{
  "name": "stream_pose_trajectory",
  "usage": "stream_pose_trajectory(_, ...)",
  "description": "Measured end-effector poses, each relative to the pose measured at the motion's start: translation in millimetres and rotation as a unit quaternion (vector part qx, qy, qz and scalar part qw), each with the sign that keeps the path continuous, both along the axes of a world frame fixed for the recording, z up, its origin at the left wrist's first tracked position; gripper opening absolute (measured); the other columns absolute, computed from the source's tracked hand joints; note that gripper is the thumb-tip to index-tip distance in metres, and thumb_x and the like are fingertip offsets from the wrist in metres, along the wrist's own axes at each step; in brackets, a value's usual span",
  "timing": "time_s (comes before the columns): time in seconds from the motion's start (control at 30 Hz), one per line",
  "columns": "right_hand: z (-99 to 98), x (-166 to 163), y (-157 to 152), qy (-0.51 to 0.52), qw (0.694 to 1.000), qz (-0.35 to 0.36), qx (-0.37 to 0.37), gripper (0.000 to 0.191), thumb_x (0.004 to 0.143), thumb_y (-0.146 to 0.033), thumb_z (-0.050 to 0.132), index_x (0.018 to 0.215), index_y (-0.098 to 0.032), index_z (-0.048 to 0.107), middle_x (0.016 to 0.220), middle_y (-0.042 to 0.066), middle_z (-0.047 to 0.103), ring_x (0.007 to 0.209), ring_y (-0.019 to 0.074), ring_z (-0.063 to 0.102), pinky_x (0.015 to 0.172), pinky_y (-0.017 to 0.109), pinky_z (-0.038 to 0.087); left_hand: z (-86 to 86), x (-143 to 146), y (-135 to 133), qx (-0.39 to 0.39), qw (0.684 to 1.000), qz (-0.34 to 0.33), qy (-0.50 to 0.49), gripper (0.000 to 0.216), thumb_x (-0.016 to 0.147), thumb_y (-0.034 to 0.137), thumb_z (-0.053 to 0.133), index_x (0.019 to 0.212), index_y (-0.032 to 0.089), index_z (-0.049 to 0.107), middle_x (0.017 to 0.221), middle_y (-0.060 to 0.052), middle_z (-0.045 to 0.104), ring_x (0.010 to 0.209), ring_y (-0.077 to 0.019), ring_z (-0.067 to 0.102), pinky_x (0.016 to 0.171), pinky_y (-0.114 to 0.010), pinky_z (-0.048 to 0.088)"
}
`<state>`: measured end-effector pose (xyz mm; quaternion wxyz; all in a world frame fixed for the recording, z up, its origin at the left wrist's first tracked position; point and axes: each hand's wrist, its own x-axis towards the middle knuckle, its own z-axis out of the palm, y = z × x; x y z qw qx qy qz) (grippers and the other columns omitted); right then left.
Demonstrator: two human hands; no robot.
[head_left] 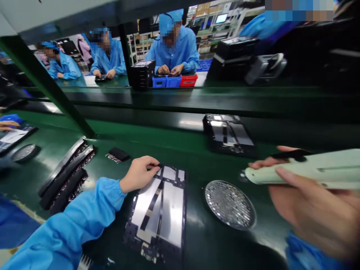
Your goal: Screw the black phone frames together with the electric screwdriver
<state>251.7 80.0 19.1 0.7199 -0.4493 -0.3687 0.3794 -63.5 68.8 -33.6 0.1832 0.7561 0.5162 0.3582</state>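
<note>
Right now we work at a dark green table (197,150) that runs across the whole view. Nearest us lies an opened tablet chassis (159,210), silver plates and black strips showing, flat on the table. A second chassis (229,133) lies farther back, well apart. Our right hand (306,198) is wrapped around a pale electric screwdriver (303,170), held level above the table, its tip pointing left. Just beside the near chassis sits a round dish of screws (230,204). Our left hand (139,173), fingers curled, pinches the top left corner of the near chassis. Black strips (66,174) lie stacked at left.
</note>
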Motion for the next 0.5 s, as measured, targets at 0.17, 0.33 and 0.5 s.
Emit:
stream_pose_trajectory(0.17, 12.1, -8, -4, 0.015, 0.999, 0.025, -0.021, 0.042, 0.049, -0.024, 0.088, 0.087, -0.019, 0.07, 0.072, 0.005, 0.059, 0.069, 0.0256, 0.06, 0.071, 0.051, 0.049, -20.1, 46, 32, 0.0, 0.997, -0.075, -0.017, 0.024, 0.085, 0.007, 0.064, 0.107, 0.014, 0.072, 0.107, -0.008, 0.074, 0.087, -0.0156, 0.073, 0.077, -0.024, 0.062)
stream_pose_trajectory(0.33, 4.0, -4, -8, -0.002, 0.998, 0.064, -0.013, 0.035, 0.059, -0.031, 0.087, 0.089, -0.022, 0.07, 0.074, 0.003, 0.061, 0.074, 0.0237, 0.062, 0.069, 0.041, 0.053, -30.1, 65, 43, 0.026, 0.989, -0.14, 0.039, 0.014, 0.087, 0.009, 0.066, 0.093, 0.017, 0.076, 0.105, -0.006, 0.074, 0.098, -0.0178, 0.071, 0.093, -0.029, 0.058)
stream_pose_trajectory(0.5, 1.7, -4, -8, -0.02, 0.997, 0.074, -0.002, 0.03, 0.063, -0.03, 0.084, 0.088, -0.024, 0.07, 0.078, 0.001, 0.061, 0.074, 0.0213, 0.062, 0.07, 0.039, 0.055, -35.6, 69, 43, 0.06, 0.977, -0.171, 0.109, 0.011, 0.093, 0.018, 0.066, 0.09, 0.014, 0.075, 0.103, -0.008, 0.072, 0.097, -0.0203, 0.067, 0.089, -0.033, 0.058)
